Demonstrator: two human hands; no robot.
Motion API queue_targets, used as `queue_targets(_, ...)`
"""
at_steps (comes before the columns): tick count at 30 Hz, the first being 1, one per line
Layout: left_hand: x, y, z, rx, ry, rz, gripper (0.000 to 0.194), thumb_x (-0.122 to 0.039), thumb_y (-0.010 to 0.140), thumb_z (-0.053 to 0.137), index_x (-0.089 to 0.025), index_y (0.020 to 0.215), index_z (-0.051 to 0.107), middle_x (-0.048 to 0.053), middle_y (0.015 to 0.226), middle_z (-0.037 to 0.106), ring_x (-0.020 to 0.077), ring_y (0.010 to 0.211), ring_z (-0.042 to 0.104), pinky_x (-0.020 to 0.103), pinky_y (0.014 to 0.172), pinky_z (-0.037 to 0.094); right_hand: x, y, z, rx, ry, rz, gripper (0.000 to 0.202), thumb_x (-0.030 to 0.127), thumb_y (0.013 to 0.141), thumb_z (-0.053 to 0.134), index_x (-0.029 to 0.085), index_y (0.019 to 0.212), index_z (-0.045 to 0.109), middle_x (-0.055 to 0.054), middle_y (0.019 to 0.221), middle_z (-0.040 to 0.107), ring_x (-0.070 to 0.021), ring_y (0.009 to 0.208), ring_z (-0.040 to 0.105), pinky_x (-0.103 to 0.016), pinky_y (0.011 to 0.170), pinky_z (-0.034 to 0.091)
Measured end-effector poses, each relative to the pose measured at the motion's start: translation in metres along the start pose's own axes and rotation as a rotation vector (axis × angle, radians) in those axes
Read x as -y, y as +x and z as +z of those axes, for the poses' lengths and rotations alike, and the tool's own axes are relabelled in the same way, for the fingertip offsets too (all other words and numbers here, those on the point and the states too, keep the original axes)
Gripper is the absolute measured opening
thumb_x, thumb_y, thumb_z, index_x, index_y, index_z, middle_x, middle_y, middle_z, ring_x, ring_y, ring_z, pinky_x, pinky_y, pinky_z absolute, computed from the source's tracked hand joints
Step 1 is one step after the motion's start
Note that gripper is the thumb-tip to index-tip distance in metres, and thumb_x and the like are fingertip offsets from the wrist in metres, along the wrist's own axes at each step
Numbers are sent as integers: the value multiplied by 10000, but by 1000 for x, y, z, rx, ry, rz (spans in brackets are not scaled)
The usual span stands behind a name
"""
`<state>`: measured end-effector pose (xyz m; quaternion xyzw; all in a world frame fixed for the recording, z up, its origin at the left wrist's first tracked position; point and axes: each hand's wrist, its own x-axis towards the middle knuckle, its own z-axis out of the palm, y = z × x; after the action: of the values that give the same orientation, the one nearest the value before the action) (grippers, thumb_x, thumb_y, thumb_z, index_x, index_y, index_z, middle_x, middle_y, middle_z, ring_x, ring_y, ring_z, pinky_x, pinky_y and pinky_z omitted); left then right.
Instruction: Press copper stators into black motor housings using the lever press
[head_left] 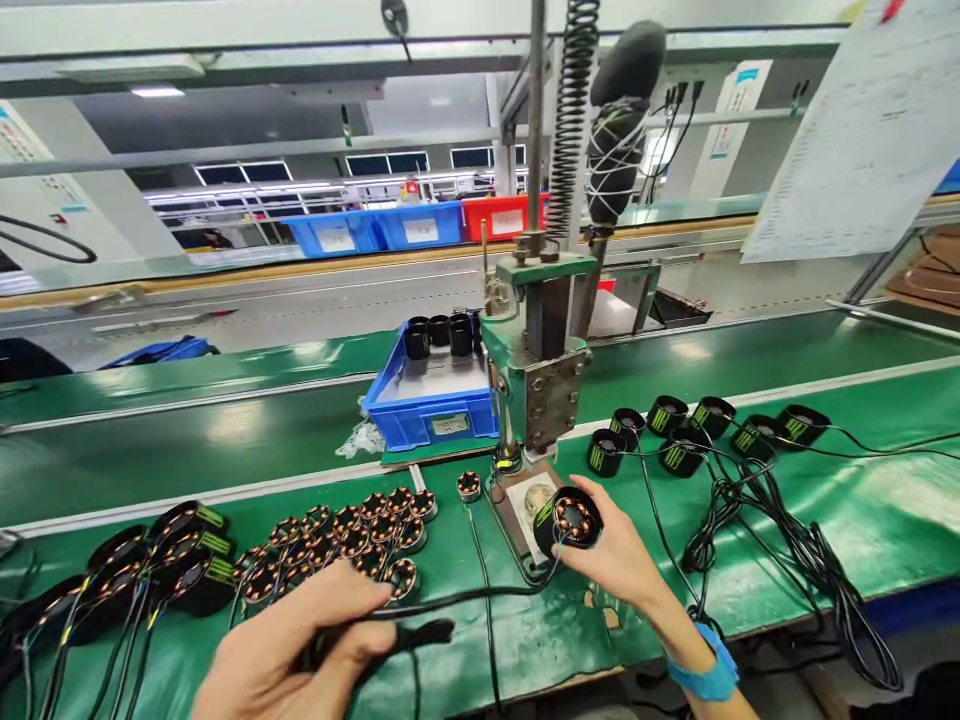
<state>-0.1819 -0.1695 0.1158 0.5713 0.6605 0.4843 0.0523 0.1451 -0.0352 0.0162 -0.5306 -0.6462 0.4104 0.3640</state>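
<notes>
My right hand (611, 550), with a blue band at the wrist, grips a black cylindrical motor housing (551, 515) by its side. Copper coils show in the housing's open end, which faces me. A black cable (465, 597) runs from it to my left hand (300, 650), whose fingers are closed round the cable. Just behind the housing is the base plate (517, 505) of a green lever press (536, 370). Many loose copper-wound stators (382, 528) lie beyond my left hand. A single stator (469, 486) sits left of the press base.
Several black housings with cables (682, 450) stand to the right, beside a tangle of black cable (817, 550). More housings (191, 560) cluster at the left. A blue bin (435, 425) holding black housings stands behind the press. A paper sheet (862, 140) hangs at upper right.
</notes>
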Motion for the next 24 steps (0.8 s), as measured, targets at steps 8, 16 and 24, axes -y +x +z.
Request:
queue_targets(8, -16, 32, 116, 914, 7, -163, 271, -439, 865, 637, -230, 825, 805, 51, 783, 772, 241, 740, 694, 370, 803, 570, -5, 67, -1, 251, 51, -230, 834, 191, 643, 762, 198, 1413, 441, -56, 1222, 665, -223, 1058, 656, -325, 923, 545)
queue_targets(16, 21, 23, 250, 635, -424, -132, 971, -115, 627, 761, -174, 1530, 409, 168, 1553, 523, 343, 1460, 475, 517, 1264, 314, -3, 99, -18, 470, -56, -289, 816, 194, 592, 838, 167, 1348, 532, -60, 1185, 692, -241, 1025, 671, -316, 878, 576)
queue_targets(24, 9, -2, 278, 378, -457, -285, 708, -264, 682, 830, -191, 1319, 531, 123, 1292, 671, 302, 1206, 648, 487, 1107, 455, 135, 94, -133, -382, -342, -523, 484, 369, 903, 704, 168, 1339, 639, -111, 1214, 685, -259, 1092, 677, -467, 1025, 548)
